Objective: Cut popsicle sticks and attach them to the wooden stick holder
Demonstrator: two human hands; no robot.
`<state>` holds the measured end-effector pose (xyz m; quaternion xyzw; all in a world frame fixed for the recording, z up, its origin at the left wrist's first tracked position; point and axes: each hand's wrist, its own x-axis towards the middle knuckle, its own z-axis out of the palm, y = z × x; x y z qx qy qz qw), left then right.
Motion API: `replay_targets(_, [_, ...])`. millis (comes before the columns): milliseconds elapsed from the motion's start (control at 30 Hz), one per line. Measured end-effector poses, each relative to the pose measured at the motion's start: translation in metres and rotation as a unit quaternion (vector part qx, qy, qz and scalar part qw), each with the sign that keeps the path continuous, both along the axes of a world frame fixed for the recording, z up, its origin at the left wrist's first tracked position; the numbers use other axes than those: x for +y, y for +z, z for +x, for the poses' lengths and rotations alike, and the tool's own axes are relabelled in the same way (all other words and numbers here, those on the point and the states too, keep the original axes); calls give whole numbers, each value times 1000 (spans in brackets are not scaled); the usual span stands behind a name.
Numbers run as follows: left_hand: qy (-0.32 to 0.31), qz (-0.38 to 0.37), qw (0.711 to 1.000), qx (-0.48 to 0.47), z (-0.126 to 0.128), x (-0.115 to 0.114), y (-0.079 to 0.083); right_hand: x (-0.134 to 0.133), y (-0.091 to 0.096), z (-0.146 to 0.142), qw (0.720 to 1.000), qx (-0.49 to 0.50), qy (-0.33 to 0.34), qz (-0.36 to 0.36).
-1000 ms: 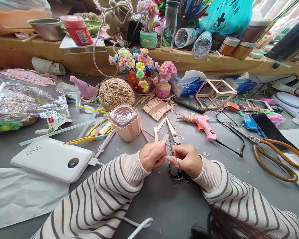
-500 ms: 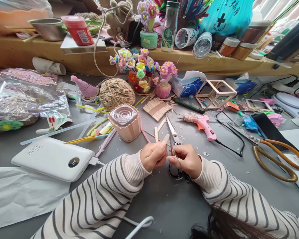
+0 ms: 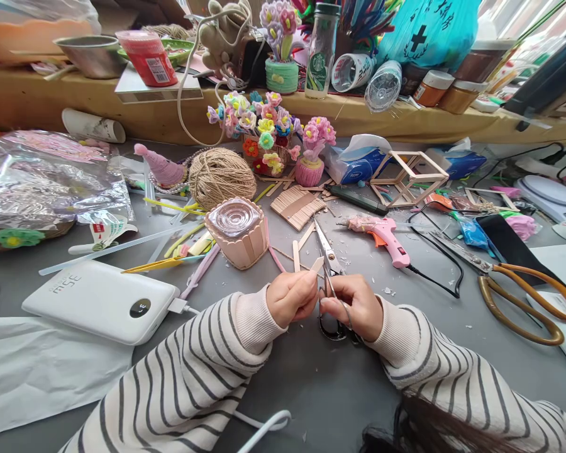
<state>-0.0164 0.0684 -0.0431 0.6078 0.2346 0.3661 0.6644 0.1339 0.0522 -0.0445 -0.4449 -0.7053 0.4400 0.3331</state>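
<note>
My left hand [image 3: 292, 297] is closed around a small wooden craft stick [image 3: 317, 264], whose pointed tip sticks up past my fingers. My right hand [image 3: 351, 304] grips a pair of small silver scissors [image 3: 327, 255] by the handles, blades pointing away from me and lying right beside the stick's tip. Both hands meet low at the centre of the grey table [image 3: 311, 384]. Just beyond my left hand stands a pink stick-walled pot [image 3: 238, 231] with a clear plastic lid.
A pink glue gun [image 3: 382, 233] with its black cord lies right of the scissors. Large orange-handled shears [image 3: 519, 286] sit far right, a white power bank [image 3: 101, 302] left. A twine ball [image 3: 221, 176], craft flowers [image 3: 264, 129], a stick cube frame [image 3: 408, 176] and loose sticks [image 3: 297, 206] crowd the back.
My hands have shifted slightly toward me, and the stick's tip now stands a little higher beside the blades. Nothing else on the table has moved.
</note>
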Motion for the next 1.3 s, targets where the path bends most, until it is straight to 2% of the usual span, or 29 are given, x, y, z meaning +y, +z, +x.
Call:
replay_targets(367, [-4,-24,999,-38,0,1,-5,1,1,-2,999,-11,-38,33])
replay_targets(600, [-7,-12,1000,-1,0,-2,0,0,0,2,1000,16,13,-15])
replay_targets(800, [-12,-17,999,-43,2,-1,-4,1,0,1,1000,-7,-16,0])
replay_targets(1067, [-8,-42,998,-50,1,-1,-2,1,0,-1,999,-17,-22,18])
replay_targets(1300, [1,-15,1000,6,0,-2,0,0,0,0,1000,-3,11,-11])
